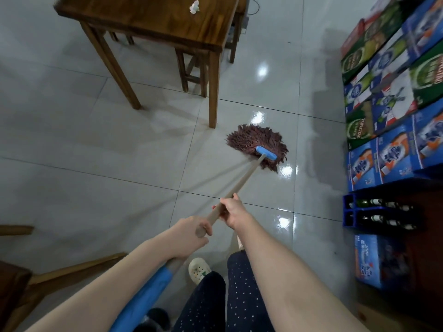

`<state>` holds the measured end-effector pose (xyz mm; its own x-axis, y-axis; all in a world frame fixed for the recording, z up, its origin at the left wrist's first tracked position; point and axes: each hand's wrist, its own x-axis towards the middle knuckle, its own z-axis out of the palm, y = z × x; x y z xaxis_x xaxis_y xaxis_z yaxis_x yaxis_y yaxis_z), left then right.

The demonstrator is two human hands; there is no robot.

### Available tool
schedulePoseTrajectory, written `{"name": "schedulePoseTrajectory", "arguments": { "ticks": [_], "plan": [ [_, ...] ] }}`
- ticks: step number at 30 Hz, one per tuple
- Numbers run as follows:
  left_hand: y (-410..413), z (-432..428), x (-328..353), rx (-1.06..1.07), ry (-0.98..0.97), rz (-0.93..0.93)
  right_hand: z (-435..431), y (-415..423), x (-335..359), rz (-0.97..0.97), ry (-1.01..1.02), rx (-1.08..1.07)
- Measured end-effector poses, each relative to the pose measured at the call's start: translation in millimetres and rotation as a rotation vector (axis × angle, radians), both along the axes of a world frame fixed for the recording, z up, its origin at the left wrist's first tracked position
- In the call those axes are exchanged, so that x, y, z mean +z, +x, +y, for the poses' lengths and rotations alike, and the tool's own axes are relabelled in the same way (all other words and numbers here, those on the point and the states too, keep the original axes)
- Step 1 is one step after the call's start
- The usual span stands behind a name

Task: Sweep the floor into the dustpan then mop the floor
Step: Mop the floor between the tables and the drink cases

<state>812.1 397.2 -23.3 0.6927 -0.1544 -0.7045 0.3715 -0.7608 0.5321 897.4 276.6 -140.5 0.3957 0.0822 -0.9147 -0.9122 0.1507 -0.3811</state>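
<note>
Since the mop head [257, 146] lies flat on the floor [96, 144], step: mopping, I judge.
Mop head: just right of the counter [155, 20] front leg, on the person's side.
Hands: left hand [191, 232] clenched round handle [242, 182] top end; right hand [231, 210] wrapped round the shaft just ahead.
Handling: stiff pole; soft strands, likely wet and draggy; glossy tiles, probably slippery.
Grip: two hands spaced along the pole for leverage.

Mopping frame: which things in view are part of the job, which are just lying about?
In the job: reddish-brown string mop with blue clamp and beige handle; left hand and right hand gripping that handle; glossy grey tiled floor.
Lying about: brown wooden table; crumpled white tissue on it; stacked blue and green beer cartons; blue crate of bottles.
</note>
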Motion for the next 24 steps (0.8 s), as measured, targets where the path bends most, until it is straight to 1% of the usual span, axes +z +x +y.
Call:
{"name": "schedulePoseTrajectory", "arguments": {
  "ticks": [6, 13, 18, 24],
  "plan": [
    [29, -6, -3, -0.093, -0.001, -0.024, -8, 22, -5, -0.003, -0.019, -0.068],
    [88, 8, -16, -0.140, -0.011, -0.022, -2, 75, -25, 0.022, 0.042, -0.175],
    [165, 5, -29, -0.173, -0.041, -0.037, -16, 148, -38, 0.023, 0.060, -0.200],
    [299, -20, -51, -0.175, -0.059, 0.007, -48, 278, -57, -0.008, 0.055, -0.266]
  ]
}}
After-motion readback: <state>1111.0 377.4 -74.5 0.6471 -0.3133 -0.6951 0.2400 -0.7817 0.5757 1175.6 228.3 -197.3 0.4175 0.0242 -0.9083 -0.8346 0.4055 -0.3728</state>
